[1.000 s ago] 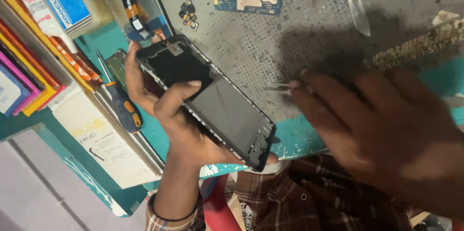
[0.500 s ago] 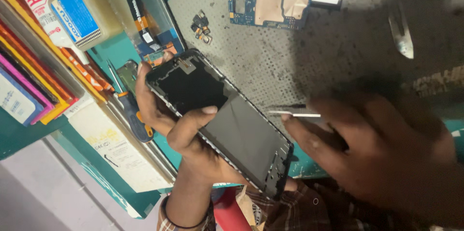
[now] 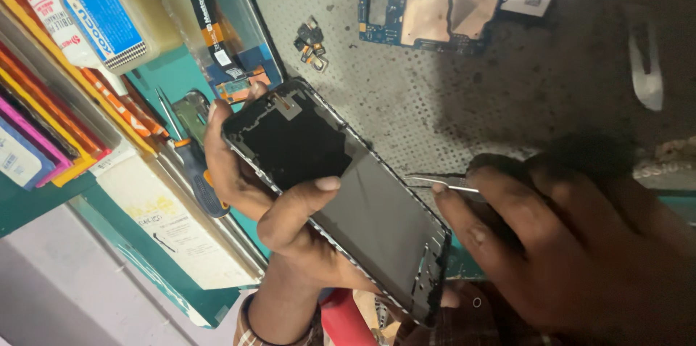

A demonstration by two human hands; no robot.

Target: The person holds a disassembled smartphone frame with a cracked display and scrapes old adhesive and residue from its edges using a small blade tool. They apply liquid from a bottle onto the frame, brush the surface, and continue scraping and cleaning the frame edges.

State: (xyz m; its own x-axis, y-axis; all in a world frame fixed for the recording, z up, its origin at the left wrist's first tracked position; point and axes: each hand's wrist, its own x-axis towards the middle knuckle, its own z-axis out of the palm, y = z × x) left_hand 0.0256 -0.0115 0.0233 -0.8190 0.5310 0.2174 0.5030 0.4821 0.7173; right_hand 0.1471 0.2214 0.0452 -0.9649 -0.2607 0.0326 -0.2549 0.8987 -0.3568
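Left hand point(image 3: 268, 201) grip clasps black opened phone frame point(image 3: 341, 197), thumb across it. Right hand point(image 3: 573, 244) grip pinches thin metal tweezers point(image 3: 442, 183) beside frame, above grey perforated desk mat point(image 3: 406, 99).

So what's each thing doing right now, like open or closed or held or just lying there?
Black opened phone frame: back off, gripped by left hand.
Thin metal tweezers: pinched in right hand, tips at the frame's edge.
Blue circuit board: lying loose on grey mat.
Orange-handled screwdriver: lying untouched.

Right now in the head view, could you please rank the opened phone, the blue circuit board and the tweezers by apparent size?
1. opened phone, though nearest the camera
2. blue circuit board
3. tweezers, mostly hidden in the right hand
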